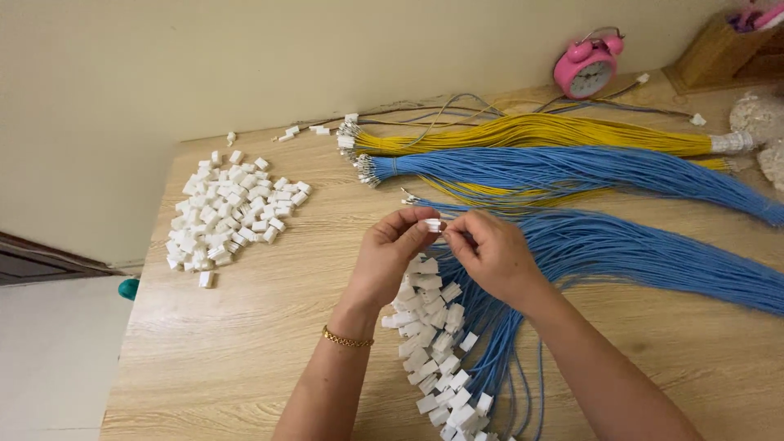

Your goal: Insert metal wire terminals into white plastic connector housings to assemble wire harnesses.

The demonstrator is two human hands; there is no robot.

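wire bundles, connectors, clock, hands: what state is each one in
left hand: pinching a white connector
right hand: fingertips at the connector, holding a wire end
loose white connectors: heaped, no wires attached
finished blue wires: connectors fitted, piled under the hands
yellow wire bundle: lying flat, bound at one end
blue wire bundle: lying flat
pink alarm clock: upright

We note a plain cream wall (245,57) behind a light wooden table (245,343). At the far right edge a pink round alarm clock (586,67) stands beside what may be a wooden box (712,51). Light even, soft.
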